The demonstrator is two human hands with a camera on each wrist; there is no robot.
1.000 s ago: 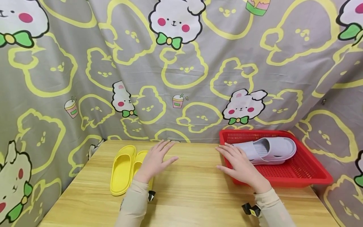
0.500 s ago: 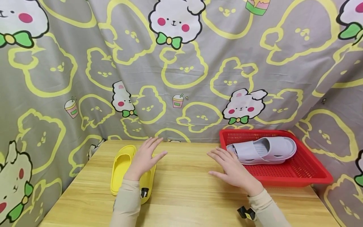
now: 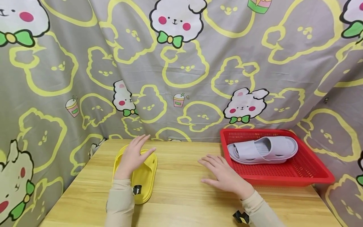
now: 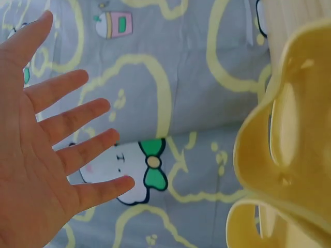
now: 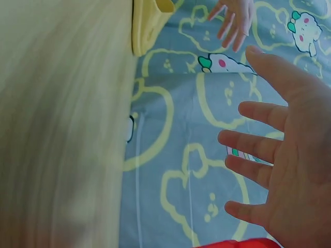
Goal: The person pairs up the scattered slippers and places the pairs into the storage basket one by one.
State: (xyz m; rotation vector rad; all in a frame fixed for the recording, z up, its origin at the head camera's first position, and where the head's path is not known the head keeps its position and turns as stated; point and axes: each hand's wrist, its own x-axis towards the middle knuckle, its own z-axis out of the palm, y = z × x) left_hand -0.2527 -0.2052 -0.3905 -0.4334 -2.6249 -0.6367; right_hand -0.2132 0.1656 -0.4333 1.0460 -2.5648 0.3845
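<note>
Two yellow slippers [image 3: 144,179] lie side by side on the left of the wooden table; the left one is largely hidden behind my left hand [image 3: 131,159]. That hand hovers above them with its fingers spread and straight, holding nothing. In the left wrist view the yellow slippers [image 4: 305,129] appear apart from the fingers. My right hand [image 3: 224,175] hangs over the table left of the red basket [image 3: 300,179], its fingers extended and nothing in them. Grey slippers [image 3: 255,151] lie inside the basket, toes pointing left, one seemingly on top of the other.
A grey curtain [image 3: 193,75] with cartoon rabbits rises along the back and sides of the table [image 3: 181,192]. Each wrist bears a small black device, such as the right wrist device [image 3: 241,217]. Bare tabletop lies between the two hands.
Both hands have drifted left. My left hand now covers the left yellow slipper and uncovers the right one; my right hand has moved off the basket's edge. The slippers have stayed put.
</note>
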